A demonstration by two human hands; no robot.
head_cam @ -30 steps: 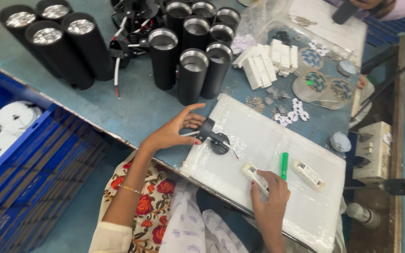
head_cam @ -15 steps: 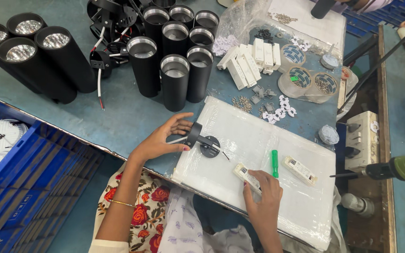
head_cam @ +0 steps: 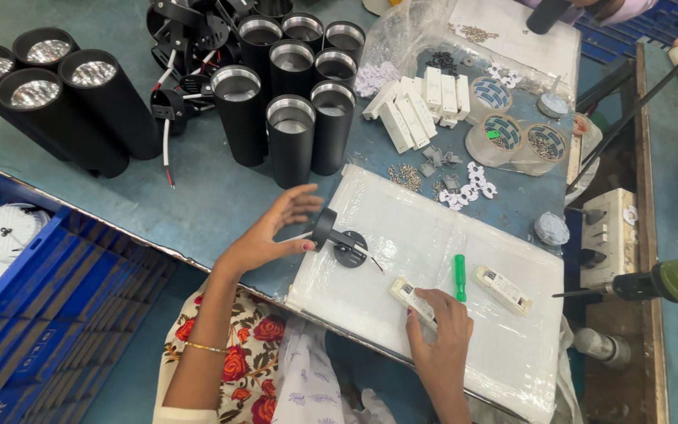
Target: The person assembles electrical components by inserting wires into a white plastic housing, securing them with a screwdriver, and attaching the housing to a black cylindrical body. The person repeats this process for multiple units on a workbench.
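Observation:
My left hand rests at the left edge of a white plastic-covered board, its fingertips touching a small black lamp bracket with thin wires. My right hand lies lower on the board with its fingers on a small white rectangular driver module. A green-handled screwdriver lies just right of that hand. A second white driver module sits further right.
Black cylindrical lamp housings stand in a cluster at the back, with more at far left. White modules, tape rolls holding screws and small clips lie behind the board. Blue crates sit lower left. A powered screwdriver hangs at right.
The view has shifted slightly. My left hand stays on the black bracket and my right hand stays on the white module; both have barely moved.

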